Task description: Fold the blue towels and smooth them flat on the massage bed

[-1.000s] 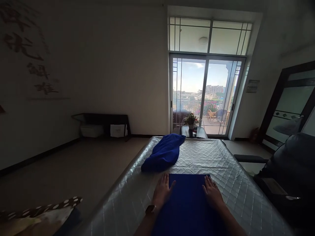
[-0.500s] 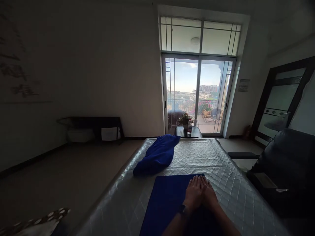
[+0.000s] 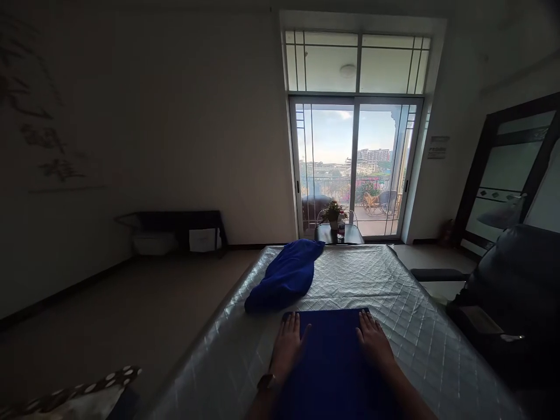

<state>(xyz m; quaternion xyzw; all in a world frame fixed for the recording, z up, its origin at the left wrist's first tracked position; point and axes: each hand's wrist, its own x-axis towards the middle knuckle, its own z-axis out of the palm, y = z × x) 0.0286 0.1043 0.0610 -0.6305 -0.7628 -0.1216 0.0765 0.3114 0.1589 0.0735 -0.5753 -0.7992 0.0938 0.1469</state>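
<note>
A dark blue cloth point(image 3: 330, 356) lies flat on the silvery quilted table cover point(image 3: 350, 274), its far edge straight. On its far left corner rests my left hand point(image 3: 289, 344), palm down with the thumb spread from the fingers; a watch or band circles that wrist. My right hand point(image 3: 374, 341) lies flat along the far right corner of the same cloth, fingers stretched forward. Neither hand grips anything. Beyond them, toward the left side of the table, is a crumpled blue cloth point(image 3: 284, 277), apart from both hands.
A black chair point(image 3: 516, 280) stands right of the table. Past the far edge, a small dark table point(image 3: 339, 233) bears a potted plant point(image 3: 333, 213) and a bottle point(image 3: 341, 226), before a glass sliding door point(image 3: 328, 146). A low dark bench point(image 3: 179, 224) lines the left wall.
My left hand has slid from beside my right hand leftward across the flat cloth to its far left corner. My right hand stays at the right corner. The view has shifted slightly.
</note>
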